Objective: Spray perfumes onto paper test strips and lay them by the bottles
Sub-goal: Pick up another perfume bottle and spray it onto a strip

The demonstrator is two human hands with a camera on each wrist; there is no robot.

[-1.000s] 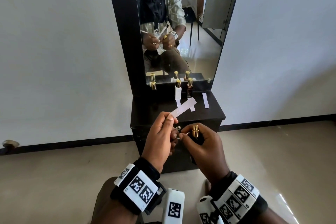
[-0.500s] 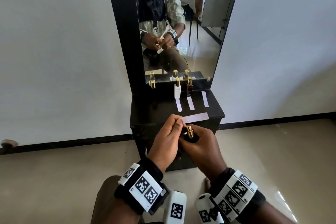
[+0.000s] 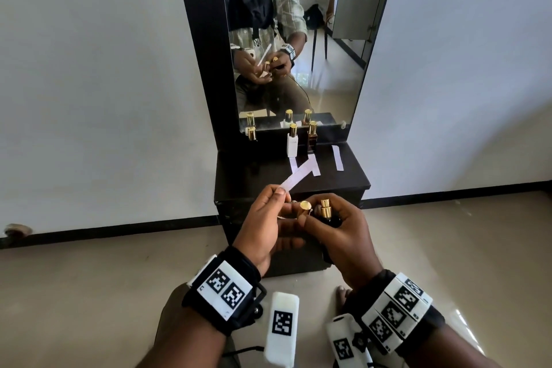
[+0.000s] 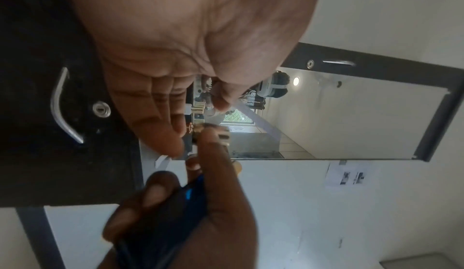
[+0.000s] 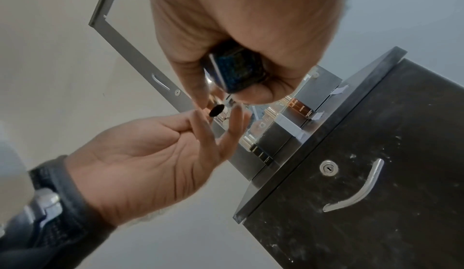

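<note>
My left hand (image 3: pixel 282 193) pinches a white paper strip (image 3: pixel 298 178) between thumb and forefinger; the strip slants up and to the right. A gold cap (image 3: pixel 305 205) sits off the bottle, among my left hand's lower fingers (image 5: pixel 200 120). My right hand (image 3: pixel 337 227) grips a dark blue perfume bottle (image 5: pixel 236 71), whose bare gold sprayer (image 3: pixel 325 209) stands just right of the cap. On the black vanity top (image 3: pixel 245 176) stand a white bottle (image 3: pixel 292 143), a brown bottle (image 3: pixel 311 140) and a black gold-capped bottle (image 3: pixel 251 133). Three strips (image 3: pixel 337 157) lie in front of them.
A tall mirror (image 3: pixel 328 84) rises behind the bottles and shows my hands. The vanity's front door has a lock and a metal handle (image 5: pixel 356 192). White walls stand on both sides, and a beige floor (image 3: pixel 89 293) lies below.
The strip, which pointed right half a second ago, has swung up and to the right. My left hand has drawn a little left of the bottle, and the gold cap now shows apart from the sprayer.
</note>
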